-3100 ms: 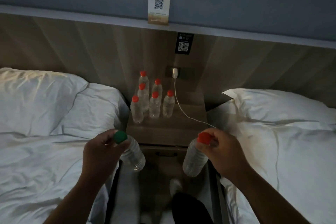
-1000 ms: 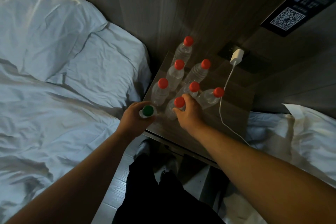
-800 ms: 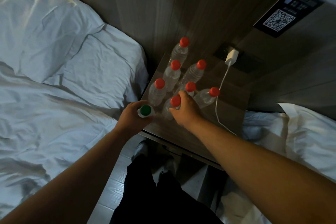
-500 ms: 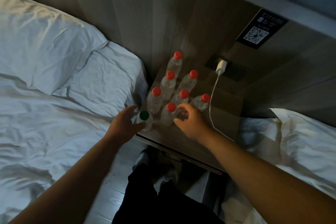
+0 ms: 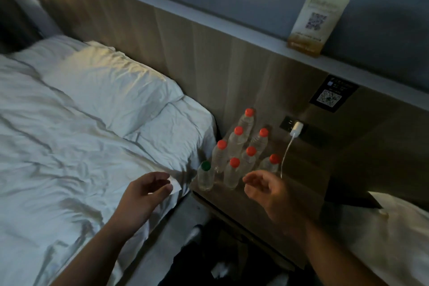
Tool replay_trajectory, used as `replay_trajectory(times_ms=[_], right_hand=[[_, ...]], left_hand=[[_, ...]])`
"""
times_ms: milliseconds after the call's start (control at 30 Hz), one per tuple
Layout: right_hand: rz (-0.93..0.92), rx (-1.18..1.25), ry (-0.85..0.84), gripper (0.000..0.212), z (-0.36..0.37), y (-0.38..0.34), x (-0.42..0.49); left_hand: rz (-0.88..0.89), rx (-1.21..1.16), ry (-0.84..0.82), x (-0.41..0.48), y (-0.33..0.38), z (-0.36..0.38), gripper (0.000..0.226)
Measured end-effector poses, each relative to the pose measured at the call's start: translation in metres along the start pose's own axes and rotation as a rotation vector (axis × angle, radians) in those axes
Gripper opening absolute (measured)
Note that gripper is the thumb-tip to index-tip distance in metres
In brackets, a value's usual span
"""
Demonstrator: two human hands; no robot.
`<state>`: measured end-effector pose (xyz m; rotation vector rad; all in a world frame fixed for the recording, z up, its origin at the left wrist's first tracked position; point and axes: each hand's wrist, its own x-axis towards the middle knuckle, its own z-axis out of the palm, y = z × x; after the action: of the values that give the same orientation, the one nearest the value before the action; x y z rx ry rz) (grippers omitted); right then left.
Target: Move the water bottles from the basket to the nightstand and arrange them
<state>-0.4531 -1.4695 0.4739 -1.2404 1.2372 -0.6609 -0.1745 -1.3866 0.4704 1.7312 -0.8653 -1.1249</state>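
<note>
Red-capped bottles (image 5: 235, 144) and one green-capped bottle (image 5: 205, 175) stand clustered on the nightstand (image 5: 299, 169) — eight upright; left hand (image 5: 142, 195) and right hand (image 5: 267, 189) hover near, loosely spread, empty — basket unseen, so the moving looks largely done

Water bottles (image 5: 234, 150): clear, smooth plastic with a faint gloss; seven have matt red plastic caps.
Green-capped bottle (image 5: 205, 176): the same clear plastic, with a matt green cap.
Nightstand (image 5: 299, 169): wood-grain top, smooth and matt.
Headboard panel (image 5: 185, 37): pale wood-grain boards, matt.
Bedding (image 5: 69, 137): white cloth, soft and creased.
Charger and cable (image 5: 293, 137): smooth white plastic.
Card on ledge (image 5: 318, 22): stiff printed paper or card; finish unclear.
</note>
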Motion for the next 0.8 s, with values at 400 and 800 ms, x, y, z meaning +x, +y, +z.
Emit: replay_trajectory(times_ms=[400, 800], right_hand=[[-0.104, -0.179, -0.355, 0.031, 0.078, -0.046, -0.028], [-0.11, -0.264, -0.65, 0.026, 0.176, -0.028, -0.12]], left_hand=[[-0.019, -0.191, 0.416, -0.138, -0.029, -0.058, 0.023], [-0.086, -0.181, 0.711, -0.298, -0.104, -0.105, 0.034]])
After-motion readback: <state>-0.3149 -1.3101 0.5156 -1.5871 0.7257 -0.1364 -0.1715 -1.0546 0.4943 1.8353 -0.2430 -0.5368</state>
